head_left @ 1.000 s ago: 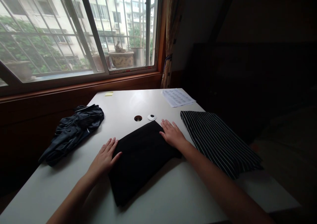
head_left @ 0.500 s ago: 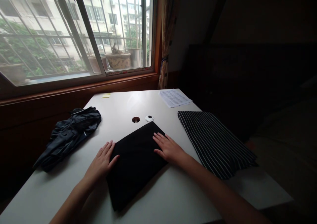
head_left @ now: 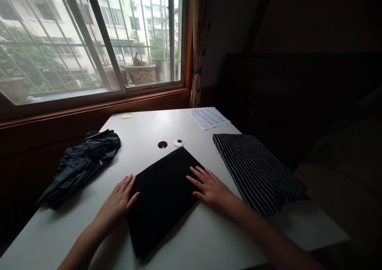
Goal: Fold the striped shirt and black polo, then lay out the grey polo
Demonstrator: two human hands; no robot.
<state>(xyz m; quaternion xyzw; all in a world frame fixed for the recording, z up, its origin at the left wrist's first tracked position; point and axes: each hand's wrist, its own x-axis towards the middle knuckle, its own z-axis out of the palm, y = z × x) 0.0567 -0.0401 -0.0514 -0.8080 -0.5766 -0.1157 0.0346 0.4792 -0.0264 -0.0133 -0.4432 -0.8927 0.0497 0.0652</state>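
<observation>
A folded black cloth [head_left: 162, 198], perhaps a garment, lies flat on the white table [head_left: 232, 238], turned at an angle. At its left edge rests my left hand [head_left: 121, 196], fingers stretched out and thumb lying over the fabric. My right hand [head_left: 210, 186] is spread on the cloth's right side, palm down, with its fingertips on the fabric. Neither hand grips anything. To the right lies a folded black cloth with white stripes [head_left: 256, 170]. A crumpled dark garment [head_left: 83, 164] with white trim sits at the left.
Printed papers [head_left: 209, 118] lie at the far right corner, and a yellow sticky note [head_left: 126, 115] at the far left. Behind the black cloth are a round hole [head_left: 162, 144] in the tabletop and a white ring-shaped cap [head_left: 179, 143]. Beyond the table is a barred window [head_left: 143, 43].
My right hand has slid toward me and slightly right along the black cloth. My left hand has shifted a little toward me. The cloth itself stays nearly in place.
</observation>
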